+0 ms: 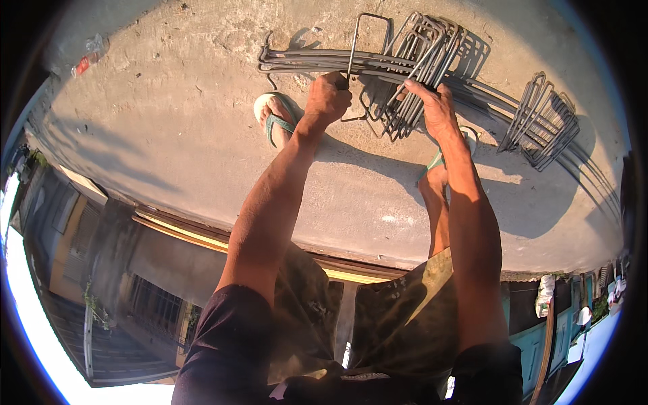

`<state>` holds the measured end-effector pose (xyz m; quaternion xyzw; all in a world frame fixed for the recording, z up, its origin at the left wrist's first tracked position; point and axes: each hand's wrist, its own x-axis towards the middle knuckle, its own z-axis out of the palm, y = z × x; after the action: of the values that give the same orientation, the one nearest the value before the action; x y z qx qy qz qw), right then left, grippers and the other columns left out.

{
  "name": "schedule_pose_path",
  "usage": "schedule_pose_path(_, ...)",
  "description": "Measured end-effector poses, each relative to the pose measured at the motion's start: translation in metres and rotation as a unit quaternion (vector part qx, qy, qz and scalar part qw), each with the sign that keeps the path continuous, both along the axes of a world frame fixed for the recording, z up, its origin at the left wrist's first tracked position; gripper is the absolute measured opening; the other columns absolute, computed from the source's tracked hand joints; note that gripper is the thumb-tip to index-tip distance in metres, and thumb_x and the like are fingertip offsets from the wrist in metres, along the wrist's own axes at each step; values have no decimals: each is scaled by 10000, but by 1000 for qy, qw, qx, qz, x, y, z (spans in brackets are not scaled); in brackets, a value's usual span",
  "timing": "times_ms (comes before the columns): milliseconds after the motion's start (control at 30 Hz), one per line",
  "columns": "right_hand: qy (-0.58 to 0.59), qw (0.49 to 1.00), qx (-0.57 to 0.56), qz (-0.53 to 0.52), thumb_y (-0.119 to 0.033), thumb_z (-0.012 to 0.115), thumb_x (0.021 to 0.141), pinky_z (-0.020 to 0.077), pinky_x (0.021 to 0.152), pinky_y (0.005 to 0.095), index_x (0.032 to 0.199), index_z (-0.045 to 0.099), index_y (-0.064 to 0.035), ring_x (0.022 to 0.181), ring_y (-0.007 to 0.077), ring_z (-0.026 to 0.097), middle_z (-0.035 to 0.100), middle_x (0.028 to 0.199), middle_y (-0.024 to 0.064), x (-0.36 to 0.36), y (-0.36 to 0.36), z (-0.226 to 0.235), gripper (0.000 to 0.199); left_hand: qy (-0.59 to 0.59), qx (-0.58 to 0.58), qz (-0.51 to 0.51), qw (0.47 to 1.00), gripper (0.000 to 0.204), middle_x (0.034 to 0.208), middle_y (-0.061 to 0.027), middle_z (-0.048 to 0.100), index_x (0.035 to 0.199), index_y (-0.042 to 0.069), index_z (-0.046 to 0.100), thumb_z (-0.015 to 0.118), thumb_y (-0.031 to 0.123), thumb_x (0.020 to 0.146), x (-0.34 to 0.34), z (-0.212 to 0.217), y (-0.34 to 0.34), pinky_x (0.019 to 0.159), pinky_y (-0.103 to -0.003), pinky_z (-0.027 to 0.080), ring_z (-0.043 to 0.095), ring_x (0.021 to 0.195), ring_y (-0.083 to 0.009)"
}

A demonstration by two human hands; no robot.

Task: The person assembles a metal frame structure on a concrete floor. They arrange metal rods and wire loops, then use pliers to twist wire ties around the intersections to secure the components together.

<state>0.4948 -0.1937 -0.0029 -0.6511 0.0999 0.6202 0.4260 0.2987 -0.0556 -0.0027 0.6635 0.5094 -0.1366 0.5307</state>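
Note:
My left hand (329, 100) is closed in a fist around one side of a bent steel rebar stirrup (355, 40), a rectangular hoop that stands around the long bars. To its right, a bundle of rebar stirrups (422, 57) hangs tightly packed on the same long rebar rods (304, 62). My right hand (437, 111) is at the right side of this bundle, its thumb and fingers apart and reaching over the hoops. Part of its palm is hidden. Farther right, a second group of stirrups (540, 125) sits around the rods.
My sandalled feet (278, 121) stand on the rough concrete slab (169, 108), close to the rods. A crumpled clear plastic piece with red (86, 62) lies at the far left. Wooden boards (182, 233) run along the slab's near edge.

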Motion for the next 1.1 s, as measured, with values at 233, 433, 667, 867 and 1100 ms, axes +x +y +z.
schedule_pose_path(233, -67, 995, -57, 45, -400, 754, 753, 110, 1099, 515, 1032, 591, 14, 1228, 266, 429, 650, 1038, 119, -11, -23, -23, 525, -45, -190, 125, 973, 257, 709, -68, 622, 880, -23, 627, 660, 230, 852, 20, 19, -4, 586, -294, 457, 554, 640, -141)
schedule_pose_path(433, -19, 998, -62, -1, -461, 775, 713, 83, 1130, 504, 1220, 410, 90, 1352, 312, 300, 502, 1317, 209, -20, -27, -33, 833, -130, -101, 65, 984, 241, 851, -114, 687, 949, -34, 638, 635, 194, 870, 37, 0, -29, 673, -280, 489, 606, 723, -160)
schedule_pose_path(667, -15, 996, -87, -1, -428, 838, 653, 188, 1118, 497, 1377, 136, 187, 1294, 345, 392, 470, 1329, 281, 12, -32, -15, 1182, -193, -305, 135, 923, 278, 1018, -146, 677, 1039, -43, 641, 574, 201, 924, 47, -1, -49, 771, -306, 531, 658, 897, -179)
schedule_pose_path(867, 69, 997, -40, -9, -300, 776, 749, 335, 953, 448, 960, 702, -57, 1010, 181, 580, 707, 882, 56, 12, 8, 21, 330, -67, -278, 72, 956, 332, 634, -60, 626, 801, -27, 660, 678, 301, 848, 37, -9, -73, 539, -301, 461, 595, 592, -148)
schedule_pose_path(1100, -43, 993, -68, 92, -346, 781, 737, 429, 875, 346, 973, 601, 40, 851, 199, 624, 653, 789, 90, 13, -20, -18, 487, -18, -152, 224, 962, 404, 564, -1, 489, 796, -2, 606, 627, 389, 897, -21, -4, -4, 479, -246, 367, 413, 499, -79)
